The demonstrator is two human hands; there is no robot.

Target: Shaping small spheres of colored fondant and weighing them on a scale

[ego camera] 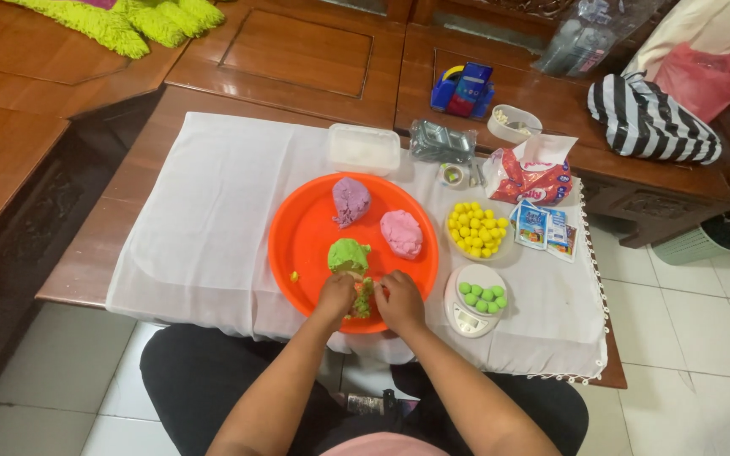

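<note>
1. Left hand (pixel 336 295) and right hand (pixel 398 297) meet at the near rim of the round orange plastic tray (pixel 297 232), fingers curled shut around a small green-yellow dough piece (pixel 364 297) pinched between them.
2. Larger green dough lump (pixel 347 254) lies just beyond the fingers, nearer the left hand.
3. Purple dough lump (pixel 350 201) and pink dough lump (pixel 401 233) sit farther back.

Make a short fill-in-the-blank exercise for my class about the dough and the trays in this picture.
1. Both hands, left hand and right hand, pinch a piece of ____ dough.
2. The three dough lumps lie on a round ____ tray.
3. The small scale holds green ____.
4. The yellow balls number ____ than the green ones.

Missing words: green; orange; balls; more
</note>
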